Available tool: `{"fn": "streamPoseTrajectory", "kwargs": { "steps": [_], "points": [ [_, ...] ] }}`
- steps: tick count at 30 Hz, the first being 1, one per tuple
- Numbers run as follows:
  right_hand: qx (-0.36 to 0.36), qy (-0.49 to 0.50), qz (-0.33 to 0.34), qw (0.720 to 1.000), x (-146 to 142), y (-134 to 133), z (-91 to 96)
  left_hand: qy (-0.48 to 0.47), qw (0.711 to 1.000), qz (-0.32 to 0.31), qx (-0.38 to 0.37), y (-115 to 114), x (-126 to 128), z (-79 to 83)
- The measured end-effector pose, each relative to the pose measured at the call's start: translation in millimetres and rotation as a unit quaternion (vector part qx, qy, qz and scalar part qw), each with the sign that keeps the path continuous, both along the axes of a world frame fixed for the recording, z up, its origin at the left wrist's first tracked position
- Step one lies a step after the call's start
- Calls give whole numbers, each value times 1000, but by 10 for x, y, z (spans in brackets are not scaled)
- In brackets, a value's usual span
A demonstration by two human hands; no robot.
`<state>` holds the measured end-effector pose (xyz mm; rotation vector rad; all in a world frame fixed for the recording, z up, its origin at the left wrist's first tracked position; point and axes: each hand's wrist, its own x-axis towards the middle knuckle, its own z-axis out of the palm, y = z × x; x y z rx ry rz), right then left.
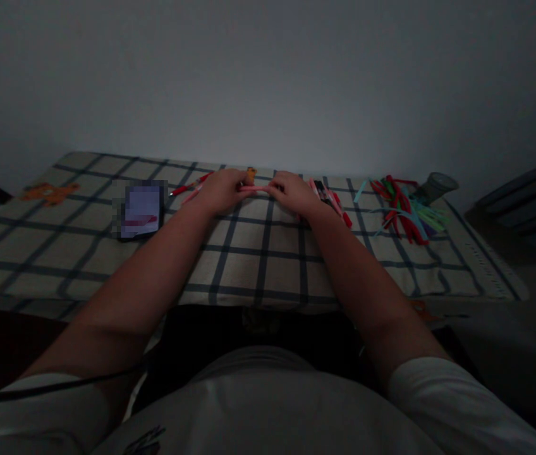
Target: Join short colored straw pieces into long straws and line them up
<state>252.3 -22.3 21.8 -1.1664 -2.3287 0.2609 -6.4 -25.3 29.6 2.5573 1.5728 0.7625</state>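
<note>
Left fingers (238, 179) and right fingers (279, 181) pinch a pink stick (255, 189) near the tablecloth's (244, 253) far edge.

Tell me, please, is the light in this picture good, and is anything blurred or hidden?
Head view: light is dim, nearly black below the cloth; head view: coarse pixel blocks cover much of the bright screen; head view: fine detail is soft on the pink piece between the hands.
</note>
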Motion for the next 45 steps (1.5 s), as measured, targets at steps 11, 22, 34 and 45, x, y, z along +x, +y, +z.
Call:
{"fn": "streamPoseTrajectory", "kwargs": {
  "steps": [11, 22, 34, 45],
  "points": [
    [12, 23, -13, 1000, 4, 23, -36, 42, 996, -74, -2, -21, -22, -11],
    [39, -28, -10, 999, 53, 91, -123, 37, 999, -22, 1, -29, -4, 10],
    [26, -7, 3, 1000, 44, 68, -70, 49, 998, -27, -8, -105, 22, 71],
    [33, 3, -1, 999, 44, 77, -105, 63, 997, -48, -8, -76, 1, 44]
  ]
}}
